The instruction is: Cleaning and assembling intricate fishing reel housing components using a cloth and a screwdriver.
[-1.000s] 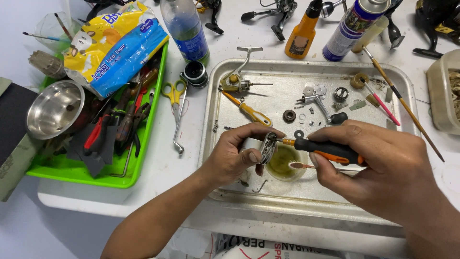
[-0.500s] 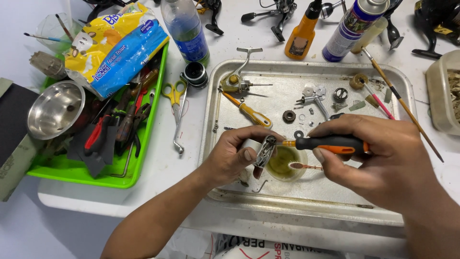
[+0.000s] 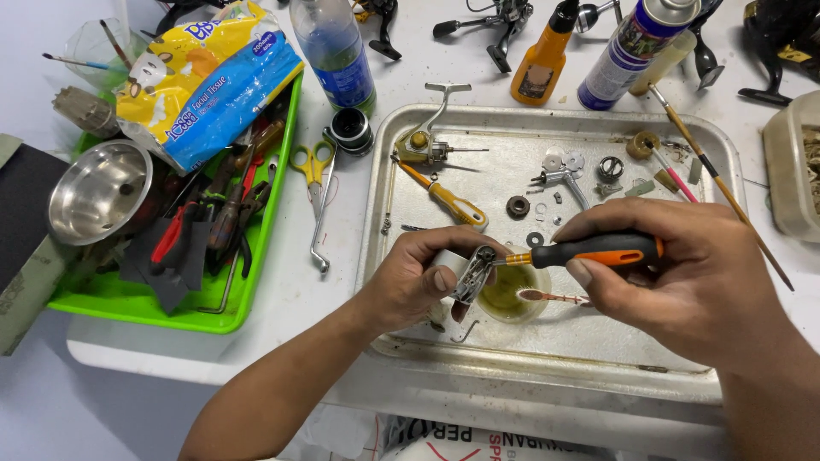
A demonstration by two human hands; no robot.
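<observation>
Over the metal tray (image 3: 478,358), our left hand (image 3: 418,277) steadies a small metal reel part (image 3: 472,275) so the black-and-orange screwdriver (image 3: 589,251) in our right hand (image 3: 683,273) can meet it squarely. Both hands' fingers are curled closed: left pinching the part above the small cup of yellowish fluid (image 3: 510,294), right wrapping the handle.

small silver metal part (image 3: 472,275) | held above tray | black-orange screwdriver (image 3: 589,251) | level, tip on part
</observation>
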